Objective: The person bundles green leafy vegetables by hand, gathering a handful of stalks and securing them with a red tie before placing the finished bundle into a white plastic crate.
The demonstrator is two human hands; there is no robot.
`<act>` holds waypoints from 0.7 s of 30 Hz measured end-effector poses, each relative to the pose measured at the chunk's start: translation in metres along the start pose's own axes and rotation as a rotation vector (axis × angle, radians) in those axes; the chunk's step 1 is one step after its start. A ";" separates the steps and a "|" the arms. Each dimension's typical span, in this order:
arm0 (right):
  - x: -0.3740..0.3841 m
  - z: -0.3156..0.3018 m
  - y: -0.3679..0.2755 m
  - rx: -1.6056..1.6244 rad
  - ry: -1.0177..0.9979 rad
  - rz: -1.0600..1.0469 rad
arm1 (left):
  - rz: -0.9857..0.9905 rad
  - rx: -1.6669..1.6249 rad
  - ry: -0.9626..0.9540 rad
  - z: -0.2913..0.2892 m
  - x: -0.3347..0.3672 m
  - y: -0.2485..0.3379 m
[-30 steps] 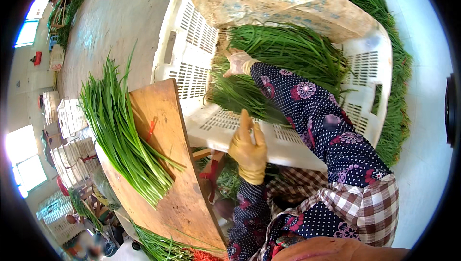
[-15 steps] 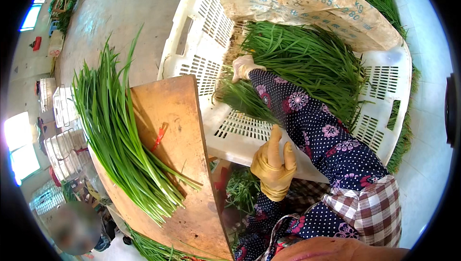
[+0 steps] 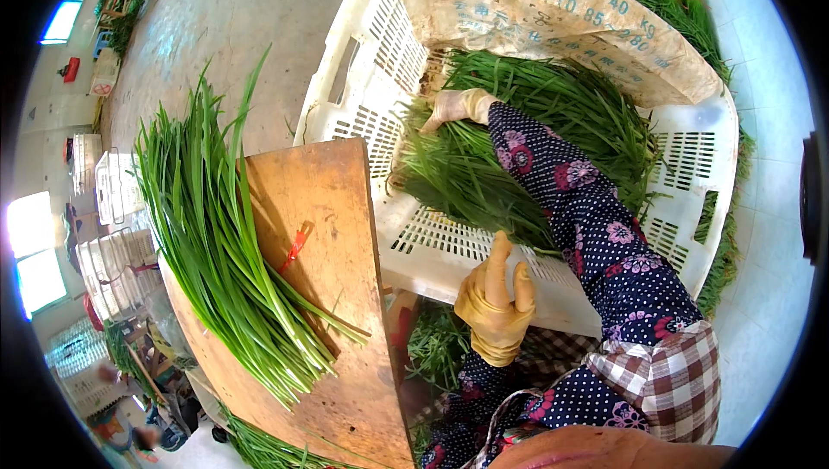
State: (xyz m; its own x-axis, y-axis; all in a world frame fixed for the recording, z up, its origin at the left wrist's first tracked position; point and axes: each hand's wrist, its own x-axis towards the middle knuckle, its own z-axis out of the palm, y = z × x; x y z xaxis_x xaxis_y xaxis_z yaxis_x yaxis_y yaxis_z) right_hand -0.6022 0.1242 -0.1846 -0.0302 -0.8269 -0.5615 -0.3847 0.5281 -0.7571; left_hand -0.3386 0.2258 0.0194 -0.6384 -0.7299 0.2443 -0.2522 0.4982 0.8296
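Note:
My right hand [image 3: 459, 107], in a pale glove, reaches into a white plastic crate [image 3: 343, 98]. Its fingers are curled round part of the long green garlic chives [image 3: 553, 110] that fill the crate; the fingertips are partly hidden. Just outside the crate's near rim, my left hand [image 3: 496, 309] is raised in a yellowish glove. It holds nothing, with a finger and the thumb stretched apart. On a wooden board [image 3: 324, 201] to the left lies a loose bunch of chives [image 3: 229, 253], its pale stems toward me. A red tie [image 3: 296, 246] is beside that bunch.
A printed sack [image 3: 553, 15] lines the crate's far side. More greens lie beyond the crate [image 3: 669, 15], below the board [image 3: 276, 443] and under the crate's near edge [image 3: 438, 339]. White crates [image 3: 117, 266] stand at the far left, near a person [image 3: 129, 426].
My right hand has moved a little right and farther away, and the chives near it have shifted and spread. My left hand has barely moved.

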 end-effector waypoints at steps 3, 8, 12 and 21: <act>-0.021 -0.013 -0.001 -0.007 0.213 0.040 | -0.028 -0.035 -0.036 -0.004 0.000 -0.001; -0.075 -0.038 -0.053 0.267 0.219 -0.233 | -0.382 -0.297 -0.102 -0.014 0.015 -0.003; -0.070 -0.050 -0.014 0.167 0.229 -0.109 | -0.550 -0.527 -0.081 -0.011 0.071 0.006; -0.100 -0.038 -0.069 0.180 0.212 -0.212 | -0.777 -0.451 -0.126 0.063 0.149 -0.124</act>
State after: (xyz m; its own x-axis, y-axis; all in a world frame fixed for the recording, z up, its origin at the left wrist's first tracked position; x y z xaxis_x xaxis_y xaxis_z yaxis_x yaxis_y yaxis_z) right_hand -0.6075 0.1634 -0.0633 -0.1653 -0.9336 -0.3179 -0.2345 0.3503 -0.9068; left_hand -0.4482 0.0844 -0.0787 -0.4890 -0.7142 -0.5008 -0.3527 -0.3631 0.8624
